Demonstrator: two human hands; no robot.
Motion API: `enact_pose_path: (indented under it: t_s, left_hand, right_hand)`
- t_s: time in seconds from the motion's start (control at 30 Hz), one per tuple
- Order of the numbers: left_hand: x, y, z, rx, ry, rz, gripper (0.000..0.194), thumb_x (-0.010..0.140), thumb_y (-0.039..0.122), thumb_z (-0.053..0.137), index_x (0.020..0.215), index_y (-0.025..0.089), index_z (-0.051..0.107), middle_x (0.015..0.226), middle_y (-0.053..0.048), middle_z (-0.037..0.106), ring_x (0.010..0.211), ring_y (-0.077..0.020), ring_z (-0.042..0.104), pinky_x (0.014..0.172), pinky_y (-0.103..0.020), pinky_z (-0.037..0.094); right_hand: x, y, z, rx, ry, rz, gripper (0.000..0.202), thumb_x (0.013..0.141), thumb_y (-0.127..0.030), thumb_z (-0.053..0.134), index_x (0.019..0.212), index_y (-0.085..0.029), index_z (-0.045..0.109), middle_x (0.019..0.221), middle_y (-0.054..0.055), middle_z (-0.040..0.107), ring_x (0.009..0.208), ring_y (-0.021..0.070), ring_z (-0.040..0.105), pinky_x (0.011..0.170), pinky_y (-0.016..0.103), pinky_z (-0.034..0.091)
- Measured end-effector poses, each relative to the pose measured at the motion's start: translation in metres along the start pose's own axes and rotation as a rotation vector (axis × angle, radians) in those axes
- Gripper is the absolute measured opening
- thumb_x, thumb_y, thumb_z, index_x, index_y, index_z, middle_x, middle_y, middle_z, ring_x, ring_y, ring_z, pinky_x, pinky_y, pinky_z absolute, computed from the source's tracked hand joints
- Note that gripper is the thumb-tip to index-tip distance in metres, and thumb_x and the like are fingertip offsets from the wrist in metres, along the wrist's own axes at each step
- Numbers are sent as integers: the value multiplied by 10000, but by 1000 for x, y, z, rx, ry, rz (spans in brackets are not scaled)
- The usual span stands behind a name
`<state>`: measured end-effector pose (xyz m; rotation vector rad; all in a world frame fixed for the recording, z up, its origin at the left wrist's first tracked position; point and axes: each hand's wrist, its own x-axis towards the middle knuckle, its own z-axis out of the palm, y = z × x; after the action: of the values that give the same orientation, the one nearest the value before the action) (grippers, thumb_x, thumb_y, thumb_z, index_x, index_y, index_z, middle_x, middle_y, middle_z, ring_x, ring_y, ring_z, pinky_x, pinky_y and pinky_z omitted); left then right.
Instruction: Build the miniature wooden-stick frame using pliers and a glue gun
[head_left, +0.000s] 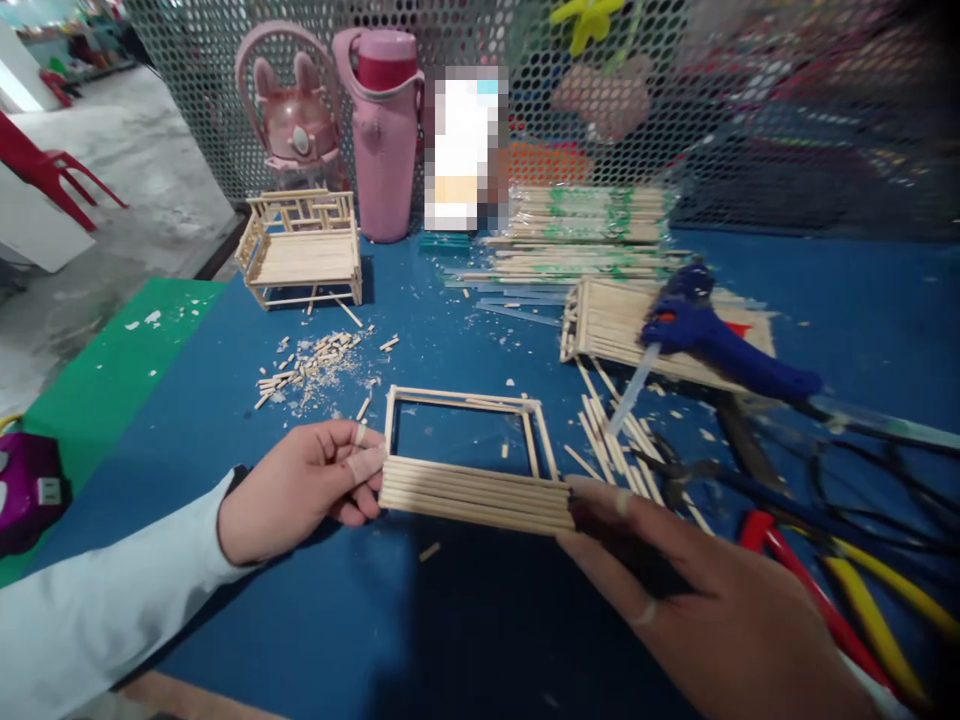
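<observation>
Between my two hands is a small wooden stick frame (476, 495), with several sticks laid side by side along its near edge and an open rectangle behind them. My left hand (307, 485) pinches its left end between thumb and fingers. At the right end, the thumb and fingers of my right hand (712, 590) grip the near corner. Tape is wrapped around some fingers. Loose sticks (600, 440) lie just beyond my right hand. A blue glue gun (727, 340) with a glue stick in it rests on another stick panel (615, 315).
A finished-looking miniature stick bench (307, 250) stands at the back left, with cut scraps (322, 360) before it. Behind are a pink bottle (386, 140), a blurred-out screen (461, 150) and bundled sticks (585, 220). Red-handled pliers (810, 590) and black cables (847, 500) crowd the right.
</observation>
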<state>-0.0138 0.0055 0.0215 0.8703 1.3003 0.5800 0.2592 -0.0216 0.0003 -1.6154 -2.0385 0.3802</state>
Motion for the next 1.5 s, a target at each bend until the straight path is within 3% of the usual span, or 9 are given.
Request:
enact_pose_path:
  t_s: [0.23, 0.37, 0.53, 0.63, 0.73, 0.9, 1.13, 1.4, 1.5]
  left_hand:
    - [0, -5, 3, 90, 48, 87, 314, 762, 436, 599, 748, 126, 557, 583, 28, 561, 512, -63, 543, 476, -155, 444]
    - [-6, -4, 1, 339, 57, 175, 290, 851, 407, 467, 771, 148, 570, 639, 5, 580, 551, -93, 551, 514, -203, 455]
    - [-18, -7, -2, 976, 278, 521, 257, 858, 215, 364, 945, 163, 600, 740, -29, 635, 623, -160, 570, 603, -299, 445]
    - [-22, -11, 0, 1145, 486, 768, 312, 804, 156, 413, 1079, 115, 556, 928, -100, 638, 824, -222, 587, 691, -341, 451]
    - [-26, -14, 4, 1241, 533, 948, 267, 827, 241, 519, 1059, 122, 580, 981, -107, 630, 916, -242, 555, 770, -371, 418]
    - [-29, -16, 9, 1337, 576, 932, 207, 846, 335, 579, 989, 197, 635, 875, -45, 654, 821, -230, 556, 730, -390, 344]
    - [-25, -18, 8, 1183, 469, 911, 181, 864, 297, 573, 988, 187, 645, 850, -30, 670, 792, -185, 560, 735, -352, 352]
    - [-26, -17, 5, 1180, 415, 848, 228, 871, 358, 544, 973, 192, 662, 860, -38, 677, 819, -199, 574, 756, -351, 352]
    - [-25, -17, 4, 1177, 408, 850, 234, 866, 364, 548, 964, 188, 667, 857, -38, 675, 826, -205, 574, 759, -352, 354]
  right_hand:
    - [2, -3, 2, -105, 40, -92, 212, 815, -395, 554, 869, -233, 681, 690, -8, 728, 548, 173, 679, 553, 272, 571]
    - [2, -5, 1, -91, 27, -81, 187, 814, -388, 559, 876, -240, 655, 668, -20, 715, 526, 158, 667, 570, 262, 569]
    - [5, -9, -1, -35, -12, -28, 178, 804, -391, 571, 911, -270, 645, 675, -39, 714, 533, 150, 670, 584, 253, 567]
    - [5, -9, -2, -17, -22, -33, 209, 807, -407, 560, 945, -271, 640, 696, -36, 719, 553, 149, 676, 574, 246, 564]
    - [4, -8, -2, -26, -5, -21, 245, 798, -432, 565, 958, -259, 629, 688, -26, 713, 551, 146, 672, 556, 238, 560]
    - [5, -8, -1, -29, -10, -35, 241, 797, -424, 576, 952, -244, 618, 682, -24, 702, 536, 128, 659, 529, 210, 546]
    - [6, -9, -2, 5, -28, -58, 197, 815, -394, 553, 925, -248, 627, 709, -16, 718, 579, 142, 677, 558, 224, 554]
    - [16, -15, -7, 277, -219, 188, 107, 744, -326, 595, 797, -233, 596, 631, -4, 681, 540, 150, 645, 503, 235, 538]
    - [18, -14, -8, 346, -192, 217, 230, 705, -324, 641, 888, -211, 560, 620, -19, 630, 500, 127, 597, 471, 223, 513]
